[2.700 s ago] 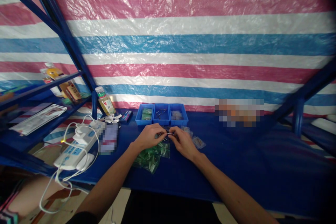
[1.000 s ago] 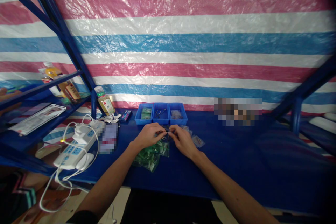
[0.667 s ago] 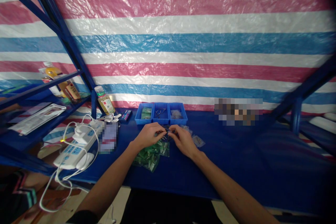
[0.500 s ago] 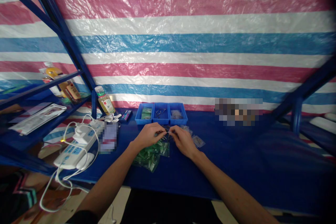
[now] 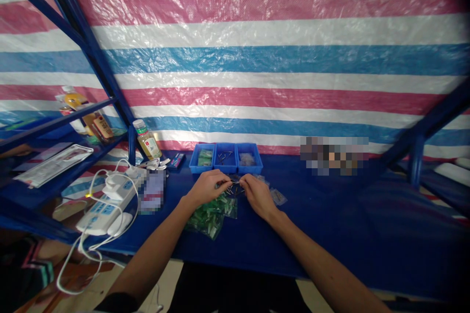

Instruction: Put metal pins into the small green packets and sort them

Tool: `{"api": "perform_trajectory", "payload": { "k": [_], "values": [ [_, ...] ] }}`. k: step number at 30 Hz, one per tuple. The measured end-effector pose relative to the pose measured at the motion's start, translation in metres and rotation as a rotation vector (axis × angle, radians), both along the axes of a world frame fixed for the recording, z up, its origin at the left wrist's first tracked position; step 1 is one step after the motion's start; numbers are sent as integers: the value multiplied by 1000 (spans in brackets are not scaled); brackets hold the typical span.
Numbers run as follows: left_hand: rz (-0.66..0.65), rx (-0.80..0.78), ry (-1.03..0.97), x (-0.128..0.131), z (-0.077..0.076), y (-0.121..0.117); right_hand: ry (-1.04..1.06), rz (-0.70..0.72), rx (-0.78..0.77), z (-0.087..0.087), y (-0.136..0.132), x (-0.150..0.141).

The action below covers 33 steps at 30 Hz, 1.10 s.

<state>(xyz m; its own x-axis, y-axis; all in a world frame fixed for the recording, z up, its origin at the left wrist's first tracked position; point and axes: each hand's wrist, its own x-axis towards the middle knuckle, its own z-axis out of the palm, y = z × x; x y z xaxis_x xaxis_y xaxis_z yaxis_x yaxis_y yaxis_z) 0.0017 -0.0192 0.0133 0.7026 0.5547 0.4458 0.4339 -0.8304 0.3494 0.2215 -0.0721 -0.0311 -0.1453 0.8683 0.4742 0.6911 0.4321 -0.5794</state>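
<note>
My left hand (image 5: 210,188) and my right hand (image 5: 257,196) meet at the middle of the blue table, fingertips pinched. A small thin silvery piece (image 5: 235,182) spans the gap between them; its kind is too small to make out. Below my left hand lies a pile of clear bags with green contents (image 5: 206,220). Several small dark, thin pieces (image 5: 230,190) lie just under my fingertips, partly hidden. To the right of my right hand rests a small clear bag (image 5: 278,197).
Behind my hands stand three joined blue bins: a left bin (image 5: 191,167) with green packets, a middle bin (image 5: 226,168) with dark thin pieces, a right bin (image 5: 251,169) with clear bags. Left are a bottle (image 5: 149,146) and a power strip (image 5: 91,219) with looped cables.
My fingertips have shifted slightly around the thin piece, the right ones turning a little. More of the dark pieces beneath shows. Bins and bags stay where they were.
</note>
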Motion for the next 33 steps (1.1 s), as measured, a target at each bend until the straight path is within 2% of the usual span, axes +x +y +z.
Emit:
{"api": "perform_trajectory", "payload": {
  "k": [11,22,29,33],
  "values": [
    [24,-12,-1,-2,-2,1,71,56,29,-4,2,1],
    [-9,-6,13,1,-4,-1,91,128,22,-3,-1,0],
    [-38,2,14,3,-1,-4,76,117,21,0,-1,-1],
    [-32,-4,2,3,-1,-3,39,44,13,1,-1,-1]
  ]
}}
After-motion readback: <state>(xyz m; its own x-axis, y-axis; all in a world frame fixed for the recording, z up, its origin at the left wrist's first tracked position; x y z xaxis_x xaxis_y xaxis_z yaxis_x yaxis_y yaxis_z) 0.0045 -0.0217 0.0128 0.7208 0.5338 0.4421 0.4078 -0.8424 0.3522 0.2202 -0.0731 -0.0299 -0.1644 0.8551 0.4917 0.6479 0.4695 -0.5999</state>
